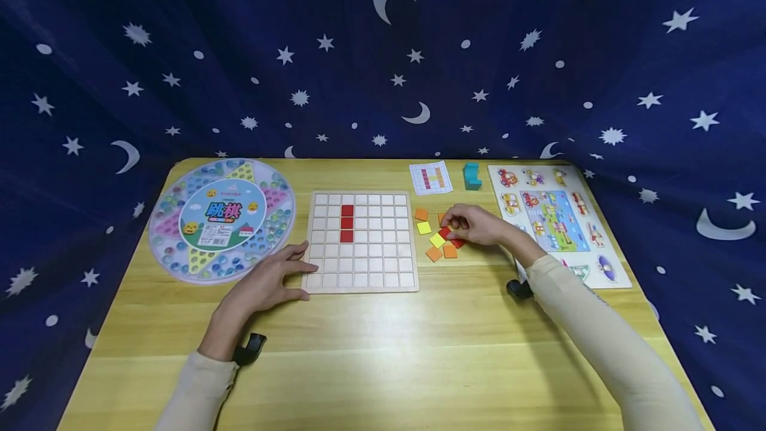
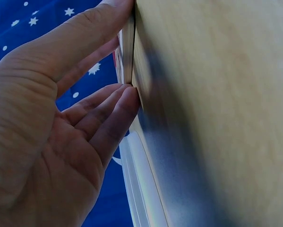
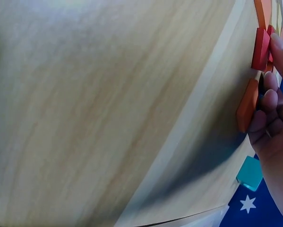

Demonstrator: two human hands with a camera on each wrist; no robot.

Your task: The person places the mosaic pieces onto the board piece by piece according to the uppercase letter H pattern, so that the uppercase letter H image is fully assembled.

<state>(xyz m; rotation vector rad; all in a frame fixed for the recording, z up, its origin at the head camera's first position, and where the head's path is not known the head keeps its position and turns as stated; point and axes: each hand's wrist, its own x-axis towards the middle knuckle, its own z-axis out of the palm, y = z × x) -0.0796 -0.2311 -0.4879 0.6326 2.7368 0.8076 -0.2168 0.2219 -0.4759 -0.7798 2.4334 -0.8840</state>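
Observation:
A pale wooden grid board [image 1: 364, 282] lies mid-table, with a column of three red tiles [image 1: 347, 223] in its cells. My left hand [image 1: 269, 281] is at its left edge, fingers extended and spread. In the left wrist view the fingertips [image 2: 131, 97] touch the board's edge [image 2: 127, 52]. My right hand [image 1: 479, 225] is over the loose tiles right of the board, fingers bent, with thumb and fingertips at a red tile [image 1: 445, 232]. The right wrist view shows the thumb [image 3: 282, 52] against that tile, beside another red tile [image 3: 260, 49] and an orange tile [image 3: 248, 105].
Yellow [image 1: 423, 228] and orange tiles [image 1: 433, 255] lie loose around the right hand. Behind them are a pattern card [image 1: 431, 178] and a teal block [image 1: 472, 177]. A Chinese checkers disc [image 1: 221, 218] lies left, a picture puzzle board [image 1: 604, 245] right. A starry curtain [image 1: 383, 72] hangs behind.

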